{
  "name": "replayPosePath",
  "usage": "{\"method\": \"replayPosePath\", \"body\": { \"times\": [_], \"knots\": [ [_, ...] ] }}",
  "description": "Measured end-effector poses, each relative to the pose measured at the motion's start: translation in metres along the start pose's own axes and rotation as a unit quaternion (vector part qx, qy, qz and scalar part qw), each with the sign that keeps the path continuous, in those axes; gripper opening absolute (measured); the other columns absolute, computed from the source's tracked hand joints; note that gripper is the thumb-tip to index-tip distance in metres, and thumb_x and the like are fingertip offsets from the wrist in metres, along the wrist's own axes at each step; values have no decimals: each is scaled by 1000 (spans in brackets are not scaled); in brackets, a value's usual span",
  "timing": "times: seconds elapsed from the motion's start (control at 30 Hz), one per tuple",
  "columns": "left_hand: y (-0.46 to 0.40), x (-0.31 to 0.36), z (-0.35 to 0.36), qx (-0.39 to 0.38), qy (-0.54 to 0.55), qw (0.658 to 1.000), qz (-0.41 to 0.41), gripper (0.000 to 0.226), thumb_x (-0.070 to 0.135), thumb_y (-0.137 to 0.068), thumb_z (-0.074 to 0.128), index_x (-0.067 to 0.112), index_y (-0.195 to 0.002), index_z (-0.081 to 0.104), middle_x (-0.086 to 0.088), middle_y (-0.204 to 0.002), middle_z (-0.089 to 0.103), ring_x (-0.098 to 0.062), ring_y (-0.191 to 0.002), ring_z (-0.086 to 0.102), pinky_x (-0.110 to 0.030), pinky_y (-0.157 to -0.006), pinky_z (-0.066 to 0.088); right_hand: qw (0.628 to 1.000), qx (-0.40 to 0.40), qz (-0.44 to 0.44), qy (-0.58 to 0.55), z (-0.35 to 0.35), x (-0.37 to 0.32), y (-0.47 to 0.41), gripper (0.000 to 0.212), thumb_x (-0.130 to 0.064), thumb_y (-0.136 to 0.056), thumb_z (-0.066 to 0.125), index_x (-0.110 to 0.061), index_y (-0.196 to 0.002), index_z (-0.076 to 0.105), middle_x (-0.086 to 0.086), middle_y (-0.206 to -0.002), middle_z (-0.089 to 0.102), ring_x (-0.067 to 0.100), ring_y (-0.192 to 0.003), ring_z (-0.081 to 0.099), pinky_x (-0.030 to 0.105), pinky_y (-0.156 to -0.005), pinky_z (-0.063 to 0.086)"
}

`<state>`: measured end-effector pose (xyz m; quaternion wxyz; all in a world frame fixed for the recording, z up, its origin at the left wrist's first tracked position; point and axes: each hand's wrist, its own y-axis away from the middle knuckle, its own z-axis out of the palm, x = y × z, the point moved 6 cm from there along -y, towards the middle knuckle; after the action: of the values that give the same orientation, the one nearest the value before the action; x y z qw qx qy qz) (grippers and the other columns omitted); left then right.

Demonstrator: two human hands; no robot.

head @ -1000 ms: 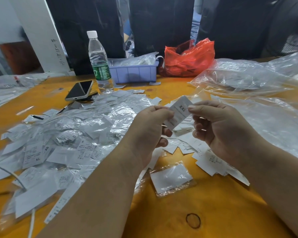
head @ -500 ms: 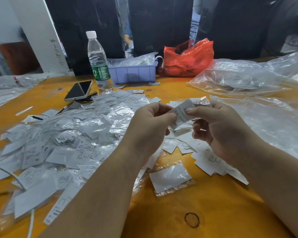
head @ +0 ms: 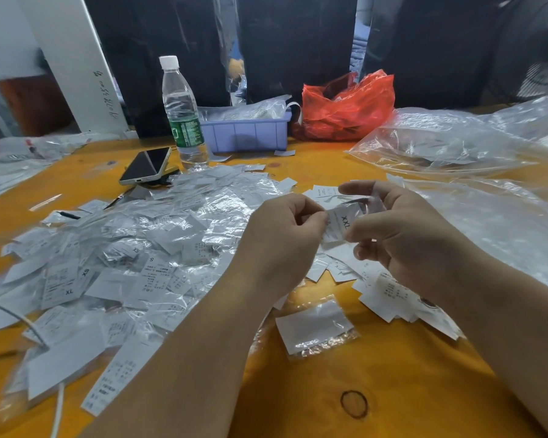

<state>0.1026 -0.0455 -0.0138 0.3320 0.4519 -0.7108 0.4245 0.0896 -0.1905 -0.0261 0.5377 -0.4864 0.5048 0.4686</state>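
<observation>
We pinch the XXL label between both hands, just right of the big heap of bagged labels. The left hand curls its fingers on one edge. The right hand grips the label together with a clear sleeve. By our judgement most are bagged; the loose labels right of the heap are left.

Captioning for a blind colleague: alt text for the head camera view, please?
The left hand and the right hand pinch a white XXL label between them above an orange table. A heap of bagged labels lies to the left; behind it are a water bottle, a phone, a purple tray and a red bag.
</observation>
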Motion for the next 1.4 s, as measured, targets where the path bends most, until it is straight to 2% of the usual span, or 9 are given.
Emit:
{"method": "replayPosePath", "body": {
  "times": [0.17,0.3,0.47,0.57,0.7,0.87,1.1,1.3,1.4],
  "knots": [
    [1,-1,2,-7,36,999,2,10,22,-97,58,22,-102,66,7,-76,63,10,-59,57,-8,-48,42,999,-36,-11,-4,4,-2,3,51,22,-74,62,-16,-107,64,19,-102,59,24,-75,64,24,-54,50],
    [1,-1,2,-7,57,998,-3,7,24,-96,59,26,-97,65,9,-74,62,9,-58,57,-8,-47,41,998,-60,-27,4,8,-4,5,47,14,-74,69,-18,-107,64,15,-97,61,29,-87,67,27,-63,58],
    [0,1,1,-8,59,998,-1,10,25,-95,61,28,-88,67,11,-72,64,8,-59,56,-8,-48,40,998,-48,-28,-40,7,-8,4,50,-20,-62,75,-14,-110,62,12,-101,65,23,-86,71,31,-67,57],
    [0,0,1,-14,68,997,-14,8,23,-95,61,23,-91,69,11,-69,63,6,-56,56,-9,-47,40,998,8,-50,-35,-4,-8,2,33,-7,-74,73,-15,-104,64,12,-95,63,28,-87,69,40,-76,57],
    [-1,-3,-3,9,91,995,-28,8,28,-91,67,24,-98,67,4,-72,66,1,-56,56,-20,-52,44,998,14,-61,-25,-4,-6,3,35,2,-74,74,-17,-102,64,12,-88,66,24,-79,70,24,-60,54],
    [-4,-9,-9,26,145,987,-66,6,21,-90,68,23,-95,66,6,-70,70,2,-54,58,-20,-52,51,997,45,-55,-36,-11,-7,0,29,1,-79,72,-19,-98,64,7,-88,68,24,-89,71,25,-63,51],
    [-4,-5,-9,22,132,991,-30,14,16,-87,72,23,-96,65,-3,-78,71,2,-56,60,-15,-53,48,998,12,-44,-47,-1,-4,3,44,-10,-60,76,-16,-102,65,18,-102,64,28,-90,70,23,-63,55],
    [-2,-6,-8,30,127,991,-23,15,20,-84,76,23,-95,67,-1,-73,69,-1,-55,58,-20,-53,50,998,2,-52,-39,0,-4,2,54,-15,-50,80,-17,-102,67,15,-96,70,29,-86,72,25,-64,55],
    [-2,-8,-6,18,145,988,-44,15,23,-84,75,21,-97,69,-4,-76,69,0,-55,57,-16,-50,46,998,9,-56,-40,-3,-5,1,57,-17,-47,81,-18,-102,67,13,-92,71,28,-85,72,30,-67,57]
  ]
}}
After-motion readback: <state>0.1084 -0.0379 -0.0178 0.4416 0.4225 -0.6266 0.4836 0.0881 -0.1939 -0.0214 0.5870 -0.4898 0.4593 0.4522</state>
